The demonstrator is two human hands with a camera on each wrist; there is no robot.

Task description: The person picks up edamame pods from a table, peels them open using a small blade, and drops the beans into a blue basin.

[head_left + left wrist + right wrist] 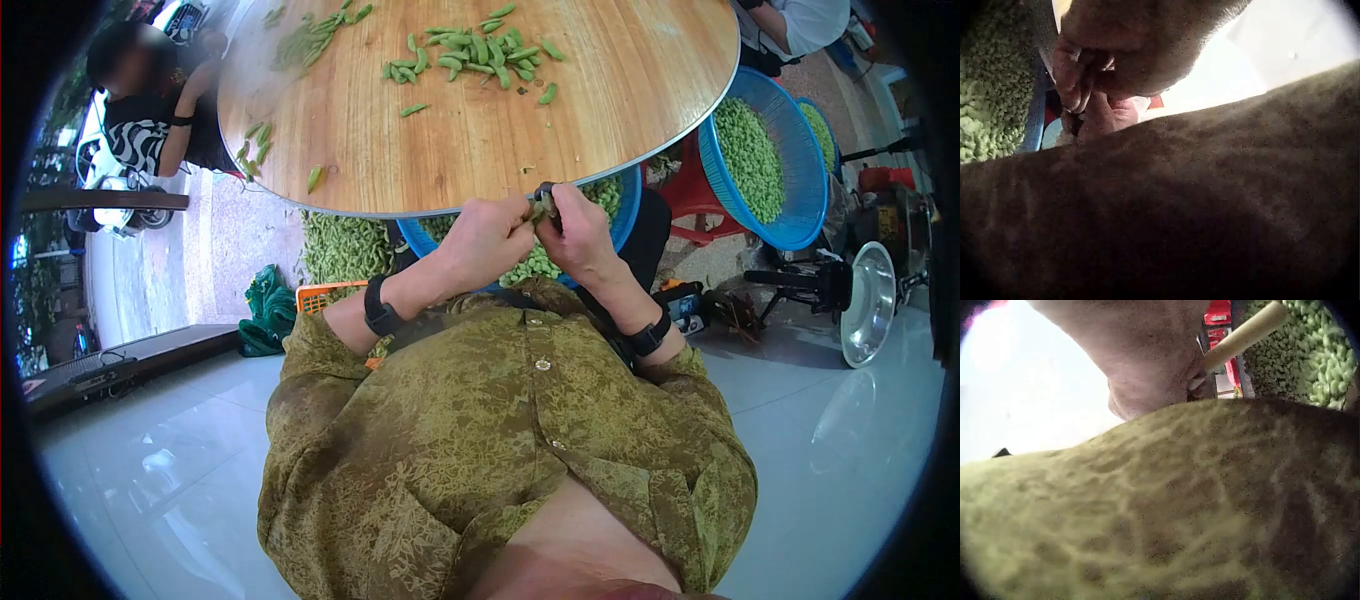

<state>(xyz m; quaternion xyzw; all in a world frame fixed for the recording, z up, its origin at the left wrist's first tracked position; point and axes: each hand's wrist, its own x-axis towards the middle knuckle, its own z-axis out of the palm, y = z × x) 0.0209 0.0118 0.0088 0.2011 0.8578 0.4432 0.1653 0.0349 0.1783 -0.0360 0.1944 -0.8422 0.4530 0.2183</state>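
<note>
Close together over the near table edge, both hands work at a small green bean pod (541, 208). My left hand (480, 240) pinches it from the left with curled fingers. From the other side my right hand (580, 235) grips it, a black band-like piece (544, 188) by the thumb. In the right wrist view a pale stick-like piece (1244, 337) juts from beside the right fingers; its other end is hidden. Shelled green beans (532, 266) lie in a blue basket (630, 212) below the hands. Sleeve cloth covers much of both wrist views.
On the round wooden table (350, 130) lies a pile of pods (480, 52). Unshelled pods (345, 245) fill a spot left of the basket. To the right stand another blue basket (808, 205) of beans and a metal basin (868, 305). A person (150, 110) sits at left.
</note>
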